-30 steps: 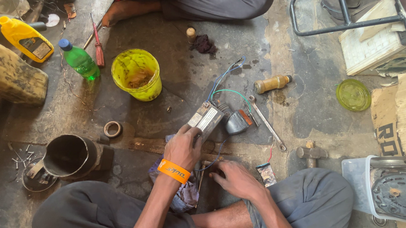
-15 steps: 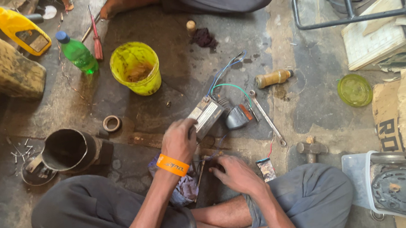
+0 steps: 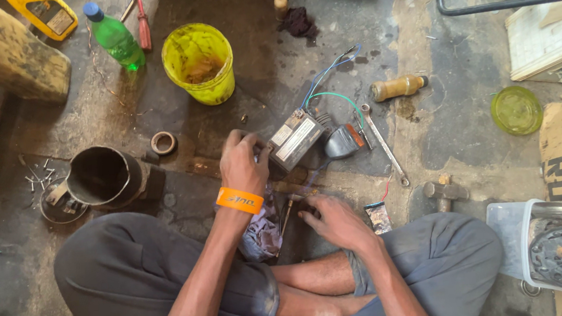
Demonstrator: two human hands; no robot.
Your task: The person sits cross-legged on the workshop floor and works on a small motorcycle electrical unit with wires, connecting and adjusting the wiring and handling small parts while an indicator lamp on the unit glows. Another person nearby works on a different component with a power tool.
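Now | our left hand (image 3: 244, 162) grips the grey wired box (image 3: 295, 138) at floor centre | right hand (image 3: 335, 219) lies loosely open at 6 o'clock, perhaps touching a small tool | yellow bucket (image 3: 199, 63) at 11 | we'd steady the box, sparing its wires (image 3: 329, 86).

Stained concrete floor (image 3: 468, 128) carries yellow bucket (image 3: 199, 63), wrench (image 3: 384, 145), hammer (image 3: 444, 192).

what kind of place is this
Probably a small repair workshop with work done on the floor: a wired electrical box under the left hand, a spanner, a hammer and scattered metal parts on stained concrete.
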